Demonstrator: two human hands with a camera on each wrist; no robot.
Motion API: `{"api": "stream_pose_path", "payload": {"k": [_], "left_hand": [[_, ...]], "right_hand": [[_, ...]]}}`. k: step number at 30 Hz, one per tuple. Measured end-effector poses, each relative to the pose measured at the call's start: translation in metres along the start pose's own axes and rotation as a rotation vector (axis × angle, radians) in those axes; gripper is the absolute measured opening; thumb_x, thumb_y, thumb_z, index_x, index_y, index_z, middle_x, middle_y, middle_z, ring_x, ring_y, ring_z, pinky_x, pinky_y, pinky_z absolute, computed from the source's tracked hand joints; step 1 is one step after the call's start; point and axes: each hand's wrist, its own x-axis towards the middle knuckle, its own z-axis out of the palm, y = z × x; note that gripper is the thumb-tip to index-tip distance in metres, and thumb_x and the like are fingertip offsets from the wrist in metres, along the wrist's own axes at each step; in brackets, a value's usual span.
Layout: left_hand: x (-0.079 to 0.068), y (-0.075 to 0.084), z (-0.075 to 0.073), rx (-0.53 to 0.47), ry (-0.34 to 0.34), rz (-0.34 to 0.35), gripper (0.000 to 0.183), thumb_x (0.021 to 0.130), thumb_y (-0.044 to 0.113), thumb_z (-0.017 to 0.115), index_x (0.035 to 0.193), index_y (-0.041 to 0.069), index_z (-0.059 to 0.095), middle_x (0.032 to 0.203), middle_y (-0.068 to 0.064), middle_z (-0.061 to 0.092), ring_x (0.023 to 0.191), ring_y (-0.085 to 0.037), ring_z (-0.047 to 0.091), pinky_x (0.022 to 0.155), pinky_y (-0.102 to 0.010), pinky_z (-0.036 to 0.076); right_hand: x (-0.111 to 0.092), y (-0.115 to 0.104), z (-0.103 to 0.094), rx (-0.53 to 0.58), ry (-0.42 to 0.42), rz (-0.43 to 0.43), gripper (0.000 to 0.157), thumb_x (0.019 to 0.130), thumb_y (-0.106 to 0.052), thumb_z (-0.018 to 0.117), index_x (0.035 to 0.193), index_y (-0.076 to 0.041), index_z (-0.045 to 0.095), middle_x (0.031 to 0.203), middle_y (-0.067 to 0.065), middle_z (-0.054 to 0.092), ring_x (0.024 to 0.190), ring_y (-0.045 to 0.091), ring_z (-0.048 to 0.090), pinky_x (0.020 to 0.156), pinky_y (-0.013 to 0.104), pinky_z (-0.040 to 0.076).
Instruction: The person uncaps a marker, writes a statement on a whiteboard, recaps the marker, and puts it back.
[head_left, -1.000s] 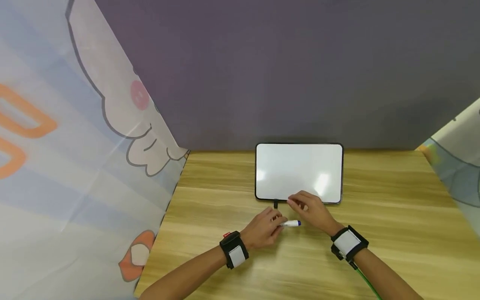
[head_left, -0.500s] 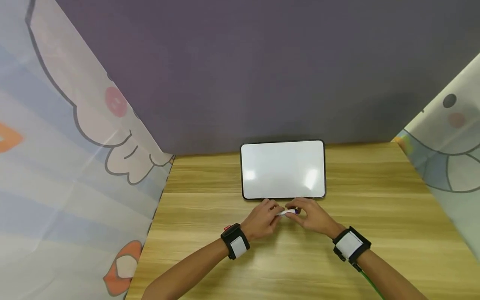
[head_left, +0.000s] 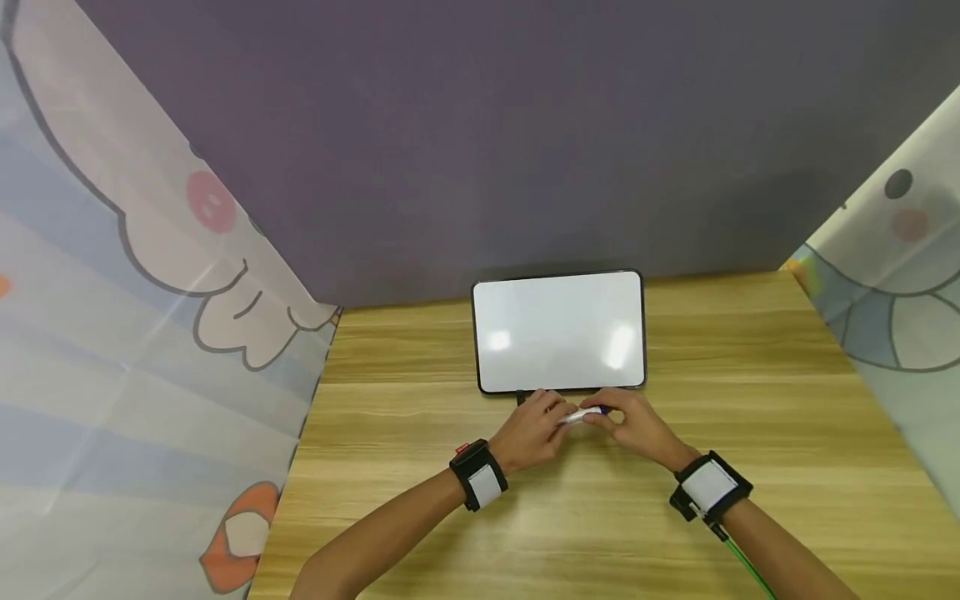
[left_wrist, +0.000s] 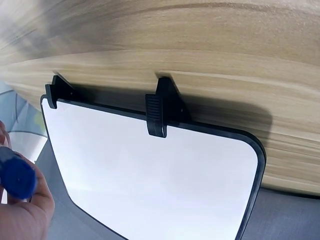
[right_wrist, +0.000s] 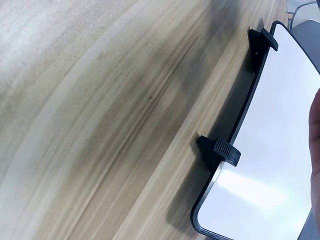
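In the head view a white marker [head_left: 574,416] with a dark blue-purple cap [head_left: 603,409] lies between the two hands. My left hand [head_left: 529,432] grips its barrel from the left. The thumb and fingers of my right hand [head_left: 637,427] pinch the capped end. Both hands are just in front of a small whiteboard [head_left: 558,333] with a black frame, close to its lower edge. A round blue marker end [left_wrist: 19,178] shows at the left of the left wrist view, with fingers around it. Only a sliver of a hand enters the right wrist view at its right edge.
Two black clip feet hold the whiteboard's lower edge, one nearer [left_wrist: 156,114] and one farther [left_wrist: 56,93] in the left wrist view. The board stands on a wood-grain table [head_left: 420,358] before a dark grey panel [head_left: 480,150]. Printed cloth [head_left: 150,375] hangs at the left.
My right hand has come down from the board's edge onto the marker's capped end and pinches it. The left hand keeps its grip, and the marker has risen slightly toward the board. The head view has shifted.
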Motion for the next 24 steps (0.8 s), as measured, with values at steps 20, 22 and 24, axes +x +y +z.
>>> {"api": "stream_pose_path", "payload": {"k": [20, 22, 24], "left_hand": [[-0.007, -0.004, 0.001, -0.02, -0.005, -0.094, 0.025, 0.086, 0.029, 0.064, 0.106, 0.013, 0.065, 0.098, 0.002, 0.063, 0.09, -0.011, 0.056, 0.076, -0.021, 0.047], [-0.008, -0.004, 0.003, -0.017, -0.009, -0.091, 0.023, 0.087, 0.028, 0.064, 0.105, 0.014, 0.065, 0.097, 0.002, 0.063, 0.089, -0.011, 0.056, 0.076, -0.021, 0.046], [-0.008, -0.004, 0.005, -0.011, -0.012, -0.084, 0.02, 0.088, 0.027, 0.062, 0.103, 0.014, 0.065, 0.095, 0.003, 0.062, 0.088, -0.01, 0.056, 0.075, -0.02, 0.046]], "right_hand": [[-0.018, 0.023, -0.026, 0.007, 0.154, 0.071, 0.021, 0.075, -0.001, 0.072, 0.093, -0.012, 0.07, 0.09, 0.0, 0.069, 0.084, -0.007, 0.058, 0.075, 0.005, 0.045], [-0.019, 0.023, -0.027, 0.006, 0.159, 0.079, 0.021, 0.075, 0.0, 0.072, 0.093, -0.012, 0.07, 0.09, 0.0, 0.069, 0.084, -0.007, 0.057, 0.074, 0.005, 0.045], [-0.02, 0.023, -0.028, 0.001, 0.159, 0.078, 0.021, 0.075, 0.0, 0.072, 0.093, -0.011, 0.071, 0.09, 0.0, 0.069, 0.084, -0.007, 0.057, 0.073, 0.007, 0.046]]}}
